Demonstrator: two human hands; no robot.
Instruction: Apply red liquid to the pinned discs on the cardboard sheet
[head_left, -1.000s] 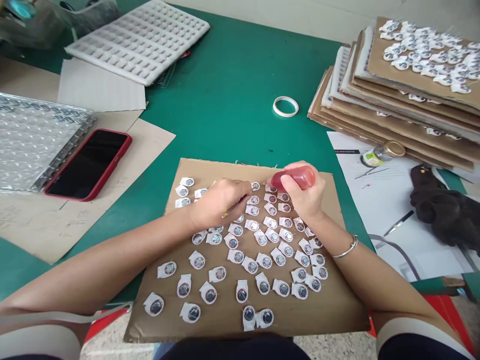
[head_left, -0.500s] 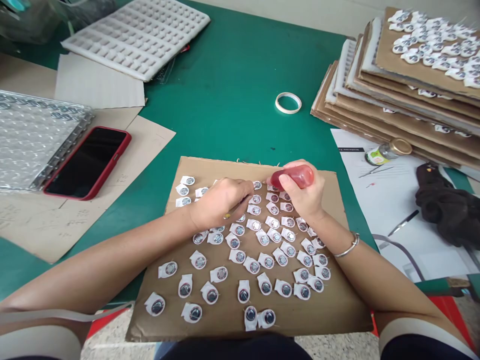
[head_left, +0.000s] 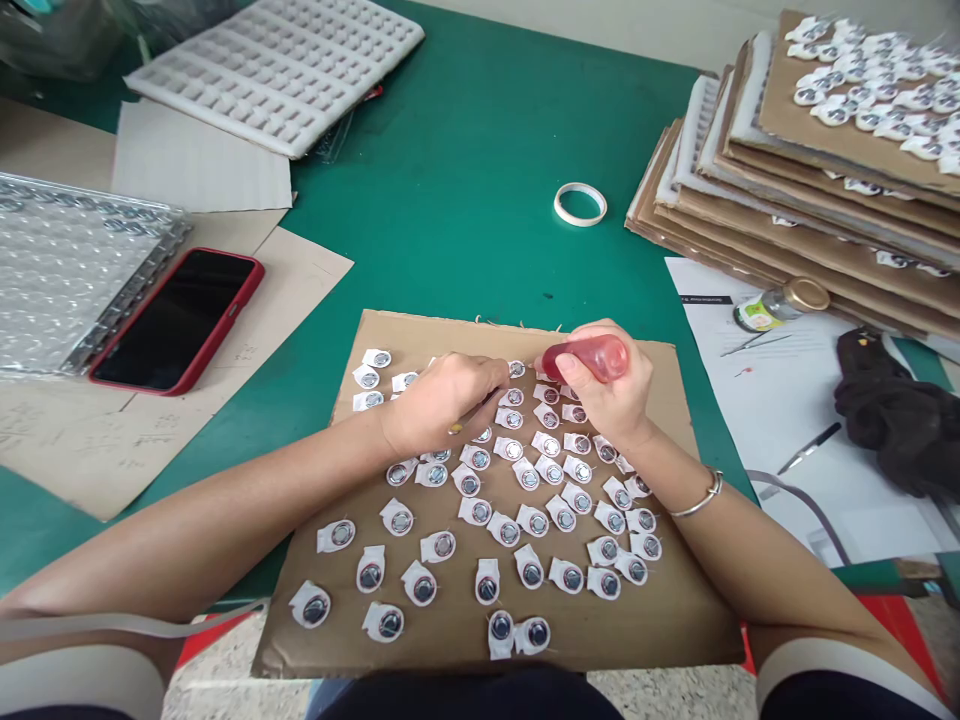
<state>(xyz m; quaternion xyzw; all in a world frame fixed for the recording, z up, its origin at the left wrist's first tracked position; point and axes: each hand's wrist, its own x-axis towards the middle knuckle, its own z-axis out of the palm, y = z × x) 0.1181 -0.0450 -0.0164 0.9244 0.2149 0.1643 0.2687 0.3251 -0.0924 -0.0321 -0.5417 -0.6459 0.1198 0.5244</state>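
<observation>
My right hand (head_left: 619, 395) is wrapped round a red squeeze bottle (head_left: 589, 357), tilted with its narrow end to the left. Opposite it, my left hand (head_left: 446, 395) is closed on a thin tool (head_left: 471, 412) with a yellowish rear end. The tool's front is hidden by the fingers. Between both hands, near the far edge of the cardboard sheet (head_left: 337, 625), lies a small round silver part on a white tab (head_left: 516, 369). Many similar parts (head_left: 532, 521) are spread over the sheet, some covered by my hands.
A stack of loaded cardboard sheets (head_left: 780, 215) rises at right, with a glass jar (head_left: 780, 303), pen-like tool (head_left: 810, 447) and black cloth (head_left: 892, 420) nearby. A tape roll (head_left: 580, 204) lies behind. At left are a phone (head_left: 176, 320), clear tray (head_left: 67, 270) and white tray (head_left: 277, 75).
The view has shifted very slightly. Both hands hold nearly the same pose, and the red bottle has barely moved.
</observation>
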